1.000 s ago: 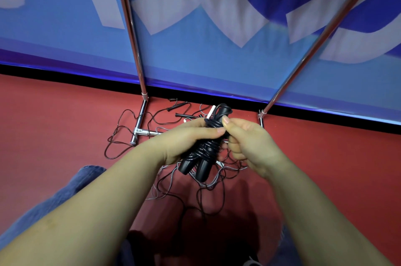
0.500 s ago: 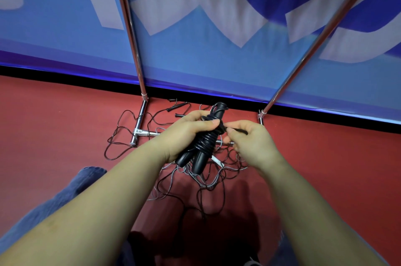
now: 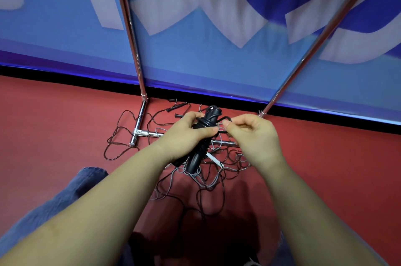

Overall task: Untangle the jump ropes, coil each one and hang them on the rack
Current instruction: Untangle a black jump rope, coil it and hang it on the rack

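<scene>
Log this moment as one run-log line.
left hand: grips coiled black jump rope | right hand: pinches its cord end | tangled ropes: on floor | rack: nothing hung in view

A matte red floor (image 3: pixel 54 118) fills the near and middle ground, darkened by a soft shadow at the near centre. Along its far edge runs a black baseboard strip (image 3: pixel 65 75), slanting lower toward the right. Above the strip rises a large blue banner wall (image 3: pixel 195 66) printed with pale grey-white shapes and deep royal-blue patches. A thin band of violet-blue light glows along the banner's bottom edge, just above the black strip
</scene>
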The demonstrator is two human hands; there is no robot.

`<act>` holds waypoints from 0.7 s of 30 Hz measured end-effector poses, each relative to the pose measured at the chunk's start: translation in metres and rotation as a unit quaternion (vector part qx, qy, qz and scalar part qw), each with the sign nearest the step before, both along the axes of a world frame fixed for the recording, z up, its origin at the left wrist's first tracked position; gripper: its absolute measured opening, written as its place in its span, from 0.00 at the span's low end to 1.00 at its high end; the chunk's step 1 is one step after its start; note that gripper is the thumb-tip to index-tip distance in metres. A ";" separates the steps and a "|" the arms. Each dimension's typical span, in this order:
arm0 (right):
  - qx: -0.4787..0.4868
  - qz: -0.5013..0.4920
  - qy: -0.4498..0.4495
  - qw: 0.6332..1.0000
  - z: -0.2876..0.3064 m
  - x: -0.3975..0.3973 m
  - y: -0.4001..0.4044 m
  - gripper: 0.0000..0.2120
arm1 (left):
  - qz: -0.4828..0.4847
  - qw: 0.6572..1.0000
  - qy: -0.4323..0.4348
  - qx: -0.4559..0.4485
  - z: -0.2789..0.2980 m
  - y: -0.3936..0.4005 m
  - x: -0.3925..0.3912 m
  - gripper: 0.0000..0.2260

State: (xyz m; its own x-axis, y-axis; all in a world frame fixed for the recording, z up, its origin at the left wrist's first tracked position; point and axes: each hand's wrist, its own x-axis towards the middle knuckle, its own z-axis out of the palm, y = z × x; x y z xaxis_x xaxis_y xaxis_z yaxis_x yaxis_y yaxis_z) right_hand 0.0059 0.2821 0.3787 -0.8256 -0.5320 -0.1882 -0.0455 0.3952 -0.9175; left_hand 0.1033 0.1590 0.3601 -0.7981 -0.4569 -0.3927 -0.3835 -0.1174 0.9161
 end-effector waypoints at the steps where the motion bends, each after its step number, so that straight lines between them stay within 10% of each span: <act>1: 0.009 0.009 0.009 1.000 0.000 0.001 0.000 0.04 | -0.002 1.000 -0.002 -0.010 0.001 0.001 0.000 0.18; 13: -0.055 0.039 -0.060 0.996 0.003 0.002 0.001 0.04 | -0.044 0.997 -0.023 -0.063 0.002 0.003 0.003 0.19; 21: 0.031 0.079 0.064 0.994 0.001 0.011 0.000 0.11 | -0.103 0.965 -0.090 -0.224 -0.006 0.009 0.004 0.25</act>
